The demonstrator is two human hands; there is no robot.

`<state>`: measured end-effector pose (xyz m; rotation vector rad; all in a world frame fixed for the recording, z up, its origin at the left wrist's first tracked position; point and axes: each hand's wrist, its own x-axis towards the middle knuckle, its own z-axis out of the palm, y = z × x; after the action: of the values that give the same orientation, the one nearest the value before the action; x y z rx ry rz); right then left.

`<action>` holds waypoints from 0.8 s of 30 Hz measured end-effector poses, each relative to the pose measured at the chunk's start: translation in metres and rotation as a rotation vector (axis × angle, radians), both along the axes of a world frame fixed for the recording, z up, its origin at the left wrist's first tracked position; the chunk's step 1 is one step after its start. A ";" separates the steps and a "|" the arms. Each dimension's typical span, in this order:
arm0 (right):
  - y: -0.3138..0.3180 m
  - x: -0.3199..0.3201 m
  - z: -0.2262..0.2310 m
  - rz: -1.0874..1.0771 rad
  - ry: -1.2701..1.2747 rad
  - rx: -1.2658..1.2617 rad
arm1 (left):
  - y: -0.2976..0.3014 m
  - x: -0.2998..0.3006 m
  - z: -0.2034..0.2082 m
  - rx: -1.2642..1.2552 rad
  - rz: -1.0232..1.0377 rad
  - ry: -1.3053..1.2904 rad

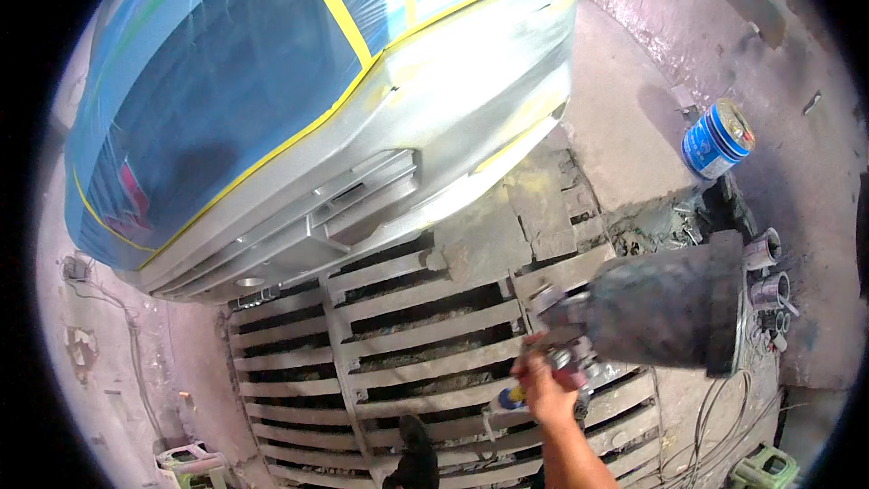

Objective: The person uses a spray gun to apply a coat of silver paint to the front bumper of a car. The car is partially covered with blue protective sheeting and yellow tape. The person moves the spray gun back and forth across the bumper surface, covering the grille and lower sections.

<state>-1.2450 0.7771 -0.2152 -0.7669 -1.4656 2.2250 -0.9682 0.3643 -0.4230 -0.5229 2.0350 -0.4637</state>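
Bare R forearm (575,448) comes up from the bottom edge, R of centre; R hand (548,389) at its end is clenched round a maroon-and-silver handheld tool w/ a grey metal head (568,369), looks like a spray gun, approx. The tool sits above the slatted floor grate of long grey bars w/ dark gaps (434,315), its head pointing up the frame; exact finger placement too small to tell. L hand is out of frame, so can't tell its state.

Just R of the tool: dark grey, scuffed, bin-like stand (665,308), w/ 2 pale cylindrical cups (770,291) near its far R edge. Small blue-and-yellow item (511,397) shows just L of the R hand; can't tell if it's attached to the tool.

Up top, silver-grey car body w/ pale yellowish patches (489,72), well apart from the tool; its glass is under blue translucent masking film (226,100), edged w/ bright yellow tape (333,2). Blue paint can (711,147) stands upper R on a concrete ledge (625,109). Below: dark shoe (415,453) on the grate, thin looped cables (701,435) lower R, green-and-white plastic stool (768,469) in the lower R corner.
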 end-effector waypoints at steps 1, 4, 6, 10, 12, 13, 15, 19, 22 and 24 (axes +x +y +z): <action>-0.004 0.013 -0.014 0.196 -0.040 0.202 | 0.007 -0.011 0.013 0.010 -0.005 0.008; -0.017 0.006 0.006 0.478 -0.098 0.165 | 0.022 -0.034 0.044 0.061 -0.038 0.016; -0.019 0.009 0.003 0.434 -0.076 0.231 | 0.034 -0.047 0.066 0.098 -0.058 0.025; 0.009 0.012 0.013 0.126 -0.072 0.280 | 0.060 -0.065 0.108 0.155 -0.099 0.091; 0.020 0.009 0.035 -0.166 0.053 0.184 | 0.049 -0.062 0.099 0.188 -0.106 0.056; 0.027 0.009 0.047 -0.193 -0.052 0.157 | 0.031 -0.053 0.080 0.212 -0.070 -0.023; 0.038 0.010 0.063 -0.259 -0.164 0.160 | 0.034 -0.058 0.080 0.232 -0.047 -0.066; 0.037 0.020 0.059 -0.123 -0.161 0.516 | 0.061 -0.076 0.116 0.229 -0.034 0.029; 0.010 0.036 0.066 0.152 -0.085 0.601 | 0.064 -0.081 0.123 0.247 0.003 0.020; -0.017 0.027 0.098 0.181 -0.028 0.129 | 0.066 -0.083 0.124 0.260 0.018 0.009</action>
<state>-1.2183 0.7599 -0.1171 -0.6500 -1.7347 2.2289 -1.0511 0.4302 -0.2993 -0.3849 2.0582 -0.1812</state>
